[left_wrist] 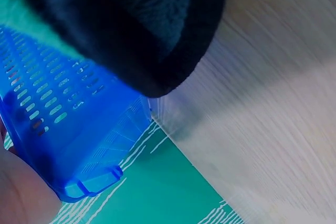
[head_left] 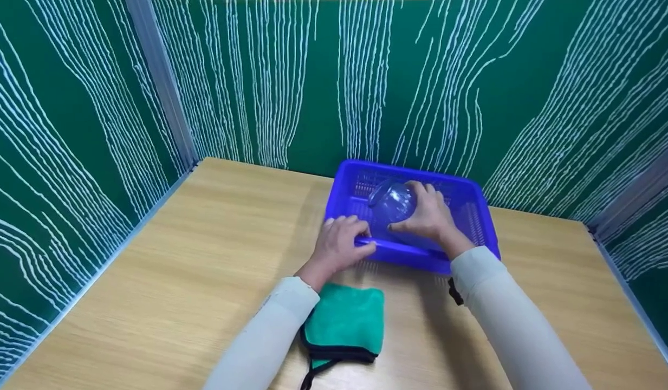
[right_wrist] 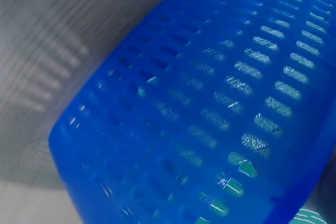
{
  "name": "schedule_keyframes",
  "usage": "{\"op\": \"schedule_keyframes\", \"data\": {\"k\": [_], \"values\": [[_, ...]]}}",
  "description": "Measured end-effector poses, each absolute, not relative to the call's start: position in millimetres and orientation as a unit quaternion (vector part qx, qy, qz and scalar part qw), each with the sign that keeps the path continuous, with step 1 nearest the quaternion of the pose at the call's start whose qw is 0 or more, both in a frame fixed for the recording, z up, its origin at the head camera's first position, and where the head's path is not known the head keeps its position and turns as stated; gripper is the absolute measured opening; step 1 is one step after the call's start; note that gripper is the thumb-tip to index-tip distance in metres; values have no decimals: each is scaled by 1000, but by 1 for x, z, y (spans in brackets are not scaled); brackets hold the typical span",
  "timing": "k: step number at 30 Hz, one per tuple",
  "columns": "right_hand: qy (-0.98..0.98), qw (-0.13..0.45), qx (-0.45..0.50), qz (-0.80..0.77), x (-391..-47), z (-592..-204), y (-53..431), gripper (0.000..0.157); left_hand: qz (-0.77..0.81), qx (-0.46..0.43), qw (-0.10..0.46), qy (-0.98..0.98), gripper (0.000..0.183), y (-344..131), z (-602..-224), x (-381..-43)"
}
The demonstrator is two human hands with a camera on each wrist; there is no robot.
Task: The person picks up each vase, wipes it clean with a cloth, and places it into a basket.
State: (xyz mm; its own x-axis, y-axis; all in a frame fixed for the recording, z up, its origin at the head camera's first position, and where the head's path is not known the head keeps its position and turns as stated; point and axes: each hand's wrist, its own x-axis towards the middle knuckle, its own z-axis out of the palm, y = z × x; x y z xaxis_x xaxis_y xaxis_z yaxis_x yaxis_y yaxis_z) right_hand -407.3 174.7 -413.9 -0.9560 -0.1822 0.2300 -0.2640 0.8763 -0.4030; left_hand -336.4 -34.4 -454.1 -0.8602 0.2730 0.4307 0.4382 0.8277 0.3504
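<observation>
A blue-purple plastic basket [head_left: 477, 208] with slotted walls stands at the back of the table. My left hand [head_left: 338, 242] grips its near rim toward the left, fingers curled over the edge and thumb along the outside. Reaching in over that rim, my right hand [head_left: 428, 214] holds a clear, rounded glass bowl [head_left: 390, 201], tilted with its mouth toward the left. The bowl's underside is partly hidden by the hand. Slotted basket wall [right_wrist: 173, 93] fills most of the right wrist view, and the left wrist view shows part of the left hand [left_wrist: 23, 192] by the rim.
A folded green cloth [head_left: 347, 319] with black trim and a loop lies on the wooden table [head_left: 203, 260], just in front of the basket beside the left forearm. Green panels [head_left: 317, 81] with white wavy lines close off the back and sides.
</observation>
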Motion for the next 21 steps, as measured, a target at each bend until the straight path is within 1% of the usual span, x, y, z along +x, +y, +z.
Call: {"op": "schedule_keyframes", "data": {"k": [4, 13, 17, 21], "values": [[-966, 82, 115, 218, -410, -417, 169, 108, -223, -187, 183, -939, 18, -35, -455, -336], [-970, 63, 124, 199, -418, -420, 157, 104, -202, -191, 204, -939, 18, -36, -454, -338], [-973, 53, 120, 190, -420, -423, 154, 104, -213, -192, 199, -937, 18, -35, -455, -338], [-975, 36, 118, 183, -422, -425, 151, 107, -223, -189, 188, -938, 17, -34, -454, -338]]}}
